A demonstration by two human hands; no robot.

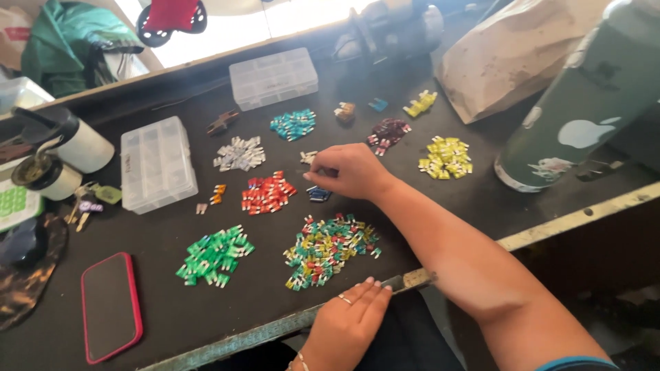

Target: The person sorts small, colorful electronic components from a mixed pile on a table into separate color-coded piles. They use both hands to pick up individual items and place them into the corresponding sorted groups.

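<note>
My right hand (349, 170) reaches over the black table (158, 240), fingertips pinched by a small white-grey piece beside a few pale fuses (308, 156); what it grips is hidden. A blue fuse (318, 194) lies just under it. My left hand (347, 323) rests flat on the table's front metal edge, holding nothing. Small plastic fuses lie sorted by colour: a mixed heap (330, 249), green pile (213, 255), red pile (267, 193), white pile (239, 153), teal pile (293, 124), yellow pile (447, 157), dark maroon pile (388, 130).
Two clear compartment boxes (155, 163) (273, 77) sit at the left and back. A red-cased phone (111, 306) lies front left, keys (88, 200) and cups (65, 148) at far left. A tall green bottle (584, 103) and brown paper bag (512, 55) stand at right.
</note>
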